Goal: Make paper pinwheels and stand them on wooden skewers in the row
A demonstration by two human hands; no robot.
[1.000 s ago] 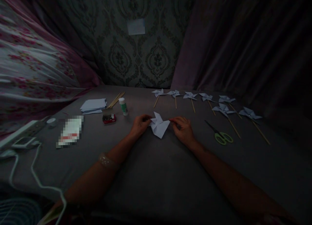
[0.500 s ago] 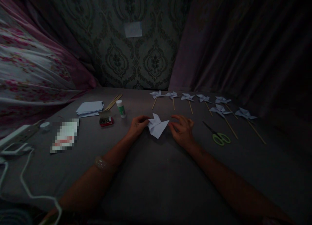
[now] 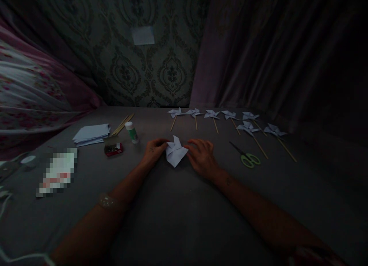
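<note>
A folded white paper pinwheel (image 3: 175,154) without a visible stick is between my hands, just above or on the table. My left hand (image 3: 154,151) pinches its left side, the fingertips partly hidden behind the paper. On the other side, my right hand (image 3: 202,156) has its thumb and a finger closed at the pinwheel's right corner, while the other fingers curl loosely above. Scissors (image 3: 247,157) with green handles lie right of my right hand. Left of my left hand stand a white-and-green glue stick (image 3: 132,133) and a small open red box (image 3: 113,149) of tiny metal pieces.
Several pinwheels on sticks (image 3: 212,114) lie along the table's back and right. A stack of white paper (image 3: 92,134) and thin wooden sticks (image 3: 123,124) are at the back left. Nearer are a blurred packet (image 3: 59,170), a white cap (image 3: 28,161) and a white cable (image 3: 25,255).
The view has turned slightly right, so things on the table sit further left. My right fingers have closed in on the pinwheel's right corner; my left hand keeps its hold.
</note>
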